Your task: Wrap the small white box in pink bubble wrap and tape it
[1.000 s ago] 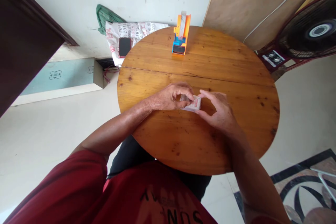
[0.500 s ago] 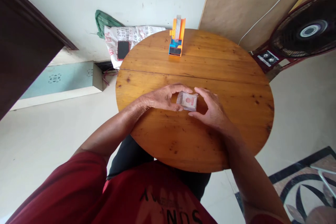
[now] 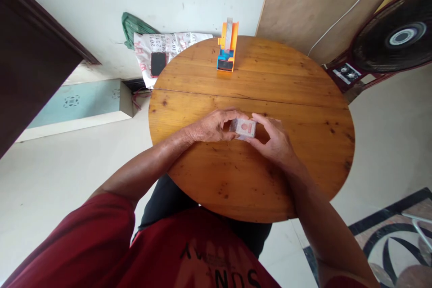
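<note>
A small pale box in clear plastic wrap (image 3: 246,127), with a pinkish-red print on its top face, is between my two hands over the middle of the round wooden table. My left hand (image 3: 216,126) grips its left end, thumb at the near edge and fingers at the far edge. At the right end, my right hand (image 3: 272,138) pinches the corners between thumb and index finger. Fingertips cover parts of the box's edges. Whether the box is lifted off the wood I cannot tell.
An orange and blue tape dispenser (image 3: 227,51) stands at the table's (image 3: 216,180) far side. Beyond the far left edge, a dark phone (image 3: 158,64) lies on a printed white sack (image 3: 141,49). A large fan (image 3: 394,38) is at the right.
The box has shifted slightly right and away from my body, and its top looks turned a little. My right thumb and fingers have come against its corners.
</note>
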### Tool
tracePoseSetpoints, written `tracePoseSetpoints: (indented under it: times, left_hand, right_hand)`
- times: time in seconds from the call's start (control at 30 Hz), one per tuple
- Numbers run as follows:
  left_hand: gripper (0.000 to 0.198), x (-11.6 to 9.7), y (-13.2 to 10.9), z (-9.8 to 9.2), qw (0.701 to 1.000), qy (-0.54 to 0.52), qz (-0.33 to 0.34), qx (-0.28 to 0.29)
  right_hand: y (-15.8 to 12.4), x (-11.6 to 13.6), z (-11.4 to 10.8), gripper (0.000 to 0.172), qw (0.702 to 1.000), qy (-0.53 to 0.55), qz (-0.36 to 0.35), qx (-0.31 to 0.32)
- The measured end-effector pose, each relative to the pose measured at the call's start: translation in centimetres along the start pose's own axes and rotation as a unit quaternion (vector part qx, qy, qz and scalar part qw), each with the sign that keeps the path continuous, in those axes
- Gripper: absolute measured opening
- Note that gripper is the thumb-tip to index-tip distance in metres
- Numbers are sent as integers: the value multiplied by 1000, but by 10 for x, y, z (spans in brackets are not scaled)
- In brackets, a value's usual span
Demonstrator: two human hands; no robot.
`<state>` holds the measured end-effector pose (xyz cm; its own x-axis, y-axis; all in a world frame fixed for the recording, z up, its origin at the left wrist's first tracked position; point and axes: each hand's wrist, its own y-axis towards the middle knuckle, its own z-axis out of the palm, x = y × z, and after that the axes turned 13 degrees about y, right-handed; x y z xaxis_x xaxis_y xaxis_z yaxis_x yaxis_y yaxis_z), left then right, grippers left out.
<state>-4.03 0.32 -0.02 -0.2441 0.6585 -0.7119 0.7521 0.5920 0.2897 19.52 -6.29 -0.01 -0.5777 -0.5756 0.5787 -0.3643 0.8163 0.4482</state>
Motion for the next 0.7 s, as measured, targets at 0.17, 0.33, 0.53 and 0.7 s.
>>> tracePoseSetpoints:
  times: [0.17, 0.33, 0.53, 0.7]
  left_hand:
    - [70, 5, -3, 0, 1000, 2, 0, 10]
    - [91, 10, -7, -1, 998, 53, -29, -7]
    - [68, 15, -1, 5, 997, 80, 12, -17]
    - [52, 13, 0, 7, 998, 55, 3, -37]
  right_hand:
    - [1, 1, -4, 78, 997, 24, 55, 41]
    - [2, 1, -4, 84, 996, 34, 63, 49]
    - [1, -2, 0, 77, 998, 19, 43, 30]
    - [-2, -3, 2, 67, 999, 9, 31, -7]
